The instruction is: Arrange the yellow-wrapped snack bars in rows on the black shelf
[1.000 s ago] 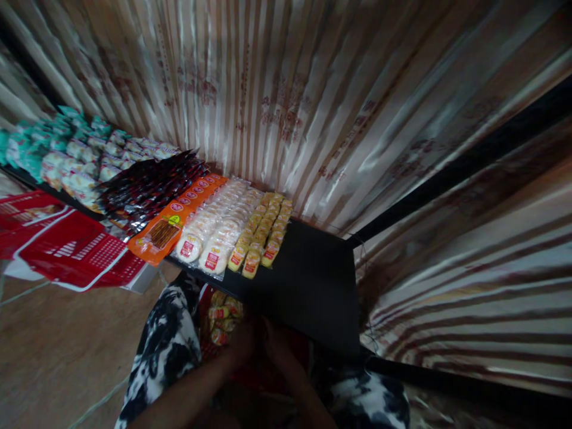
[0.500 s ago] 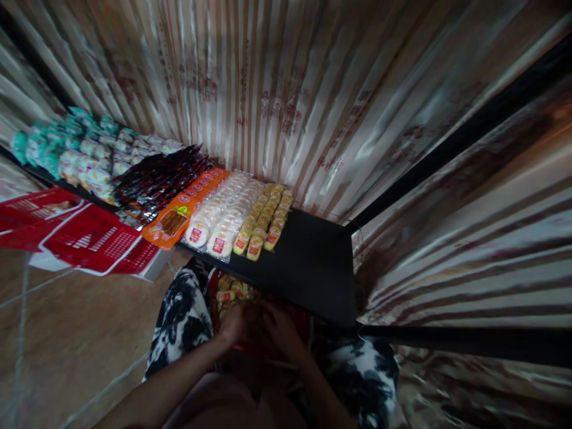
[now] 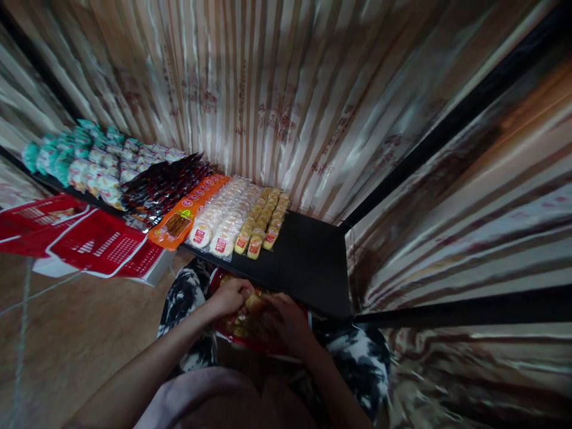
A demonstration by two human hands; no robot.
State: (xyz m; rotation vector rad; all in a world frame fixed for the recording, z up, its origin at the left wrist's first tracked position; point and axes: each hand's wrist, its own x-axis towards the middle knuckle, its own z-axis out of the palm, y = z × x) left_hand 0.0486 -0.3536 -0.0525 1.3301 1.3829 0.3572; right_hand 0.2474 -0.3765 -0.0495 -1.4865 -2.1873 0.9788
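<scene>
Between my knees lies a red bag or box (image 3: 223, 277) with yellow-wrapped snack packets (image 3: 254, 301) inside. My left hand (image 3: 230, 296) is over its left side, fingers curled in at the packets. What they grip is too dim to make out. From the right, my right hand (image 3: 288, 319) reaches over the same packets with its fingers apart and partly extended. Just beyond my hands, rows of yellow snack packets (image 3: 255, 244) stand on a black shelf (image 3: 313, 262). White round crackers in clear wrap (image 3: 222, 241) sit to their left.
Further left on the shelf are an orange packet (image 3: 176, 226), a pile of dark packets (image 3: 165, 185), white snack packets (image 3: 100, 176) and teal ones (image 3: 58, 155). Red printed packaging (image 3: 107, 244) juts out below the shelf. Black poles (image 3: 447, 125) and a striped curtain (image 3: 277, 89) surround it.
My hands have moved apart and slightly up over the red container, so yellow packets show between them. The left hand's fingers now show more clearly. The view has shifted slightly; the shelf rows look unchanged.
</scene>
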